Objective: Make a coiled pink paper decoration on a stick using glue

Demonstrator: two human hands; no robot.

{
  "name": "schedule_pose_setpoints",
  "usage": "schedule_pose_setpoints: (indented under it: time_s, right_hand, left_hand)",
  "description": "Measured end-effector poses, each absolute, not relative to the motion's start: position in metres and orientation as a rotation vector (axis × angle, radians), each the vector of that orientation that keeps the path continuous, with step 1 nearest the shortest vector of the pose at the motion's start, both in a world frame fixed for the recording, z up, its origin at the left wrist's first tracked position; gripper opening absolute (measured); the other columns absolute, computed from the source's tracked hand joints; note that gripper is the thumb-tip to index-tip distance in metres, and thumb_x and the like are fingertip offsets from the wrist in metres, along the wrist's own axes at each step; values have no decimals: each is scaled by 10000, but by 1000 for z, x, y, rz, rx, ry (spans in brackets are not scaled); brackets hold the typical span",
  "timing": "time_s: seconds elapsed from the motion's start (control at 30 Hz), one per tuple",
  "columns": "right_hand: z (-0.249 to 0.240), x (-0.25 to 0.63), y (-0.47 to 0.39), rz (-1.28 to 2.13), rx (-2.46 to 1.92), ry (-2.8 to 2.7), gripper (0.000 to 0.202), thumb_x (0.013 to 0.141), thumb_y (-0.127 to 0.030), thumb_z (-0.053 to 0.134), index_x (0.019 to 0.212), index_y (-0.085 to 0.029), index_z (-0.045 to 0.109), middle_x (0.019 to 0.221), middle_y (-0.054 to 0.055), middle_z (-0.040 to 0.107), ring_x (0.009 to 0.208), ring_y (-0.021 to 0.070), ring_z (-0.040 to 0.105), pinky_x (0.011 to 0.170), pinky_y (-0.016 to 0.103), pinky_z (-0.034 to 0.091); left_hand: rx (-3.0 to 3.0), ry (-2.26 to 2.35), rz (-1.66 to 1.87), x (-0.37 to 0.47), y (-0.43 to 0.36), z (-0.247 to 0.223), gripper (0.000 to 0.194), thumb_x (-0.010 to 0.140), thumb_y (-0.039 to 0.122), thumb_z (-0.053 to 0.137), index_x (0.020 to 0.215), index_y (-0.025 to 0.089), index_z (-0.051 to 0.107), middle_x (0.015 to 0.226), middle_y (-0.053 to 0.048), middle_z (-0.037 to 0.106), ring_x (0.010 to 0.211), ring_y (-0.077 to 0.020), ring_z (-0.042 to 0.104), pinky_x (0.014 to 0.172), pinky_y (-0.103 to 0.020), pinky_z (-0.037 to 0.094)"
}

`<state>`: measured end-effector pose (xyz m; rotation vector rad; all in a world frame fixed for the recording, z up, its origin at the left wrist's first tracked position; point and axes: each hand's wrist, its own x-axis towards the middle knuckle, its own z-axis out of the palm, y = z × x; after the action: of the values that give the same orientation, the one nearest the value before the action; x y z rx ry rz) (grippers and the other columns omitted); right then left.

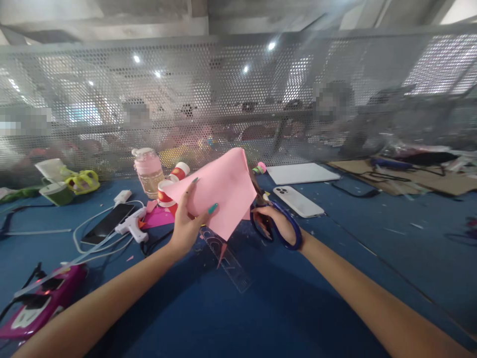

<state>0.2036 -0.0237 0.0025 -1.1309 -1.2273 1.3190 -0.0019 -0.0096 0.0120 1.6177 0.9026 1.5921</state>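
Observation:
A sheet of pink paper is raised above the table, gripped at its left side by my left hand with the thumb on the near face. On the paper's right, my right hand has its fingers through the dark blue handles of a pair of scissors. The blades are mostly hidden behind the paper's right edge, so I cannot see whether they touch it. Below the paper a clear plastic ruler lies on the table, with a small pink scrap near it.
A white glue gun, a black phone and a magenta power strip with cables lie left. Behind stand a pink bottle and red paper cups. A white phone lies right, cardboard beyond. A perforated screen borders the table.

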Motion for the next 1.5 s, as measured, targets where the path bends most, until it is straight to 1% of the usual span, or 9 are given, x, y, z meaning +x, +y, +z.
schedule_pose_setpoints:
  time_s: [0.37, 0.57, 0.83, 0.97, 1.07, 1.2, 1.3, 1.37, 1.5]
  right_hand:
    - [11, 201, -28, 1193, -1150, -1245, 314, 694, -380, 524, 453, -187, 467, 327, -58, 396, 261, 66, 342, 281, 200, 266]
    - [8, 203, -27, 1194, -1144, -1230, 362, 726, -412, 511, 442, -193, 461, 315, -58, 380, 253, 63, 333, 273, 193, 245]
    - [14, 214, -27, 1477, -1049, -1284, 308, 613, -464, 586, 553, -164, 549, 423, -29, 500, 321, 71, 403, 306, 187, 325]
    - [23, 239, -26, 1807, -1029, -1387, 348, 608, -516, 590, 579, -169, 570, 421, -28, 501, 302, 78, 375, 274, 193, 310]
    - [26, 253, -19, 1734, -1160, -1347, 416, 625, -571, 568, 524, -168, 567, 363, -7, 497, 272, 95, 393, 257, 201, 294]
    - [26, 250, -10, 1514, -1137, -1140, 475, 644, -638, 510, 498, -188, 542, 494, 51, 629, 474, 175, 610, 454, 271, 483]
    - [27, 240, -11, 1396, -907, -1060, 505, 673, -680, 417, 766, -226, 618, 715, 28, 692, 692, 186, 662, 587, 310, 516]
    - [28, 235, -14, 1296, -796, -1008, 453, 646, -616, 506, 882, -244, 611, 788, 13, 693, 790, 197, 657, 627, 329, 521]
    - [28, 231, -18, 1202, -865, -932, 287, 467, -276, 736, 717, -192, 625, 678, 15, 684, 778, 235, 656, 658, 343, 533]
  left_hand:
    - [1563, 898, 1550, 3, -17, 15, 656, 622, 283, 714, 1222, 252, 450, 1349, -65, 407, 1210, -286, 401, 940, -440, 445]
    - [1537, 850, 1442, 4, -20, 18, 640, 647, 274, 694, 1242, 242, 458, 1363, -66, 402, 1116, -288, 495, 860, -455, 505]
    - [1680, 765, 1600, -13, 5, 35, 594, 665, 224, 685, 1223, 253, 483, 1327, -47, 456, 1219, -248, 407, 1001, -424, 392]
    - [1590, 705, 1571, -28, 16, 52, 573, 653, 178, 679, 1195, 255, 510, 1311, -47, 474, 1195, -252, 437, 979, -416, 421]
    - [1508, 656, 1477, -35, 19, 57, 593, 612, 108, 676, 1164, 272, 535, 1325, -31, 458, 1164, -259, 470, 949, -410, 454]
    - [1551, 554, 1289, -35, 16, 55, 592, 583, 74, 664, 1126, 290, 566, 1358, -15, 420, 1183, -281, 449, 896, -413, 491]
    - [1695, 565, 1053, -34, 12, 52, 624, 573, 77, 680, 1147, 288, 556, 1358, -37, 418, 1206, -301, 418, 861, -422, 510]
    - [1797, 607, 935, -34, 11, 50, 685, 554, 85, 702, 1182, 295, 527, 1372, -47, 395, 1191, -304, 434, 853, -422, 513]
    - [1775, 721, 967, -33, 20, 39, 843, 509, 134, 746, 1266, 310, 421, 1357, -94, 407, 1089, -304, 527, 780, -434, 534]
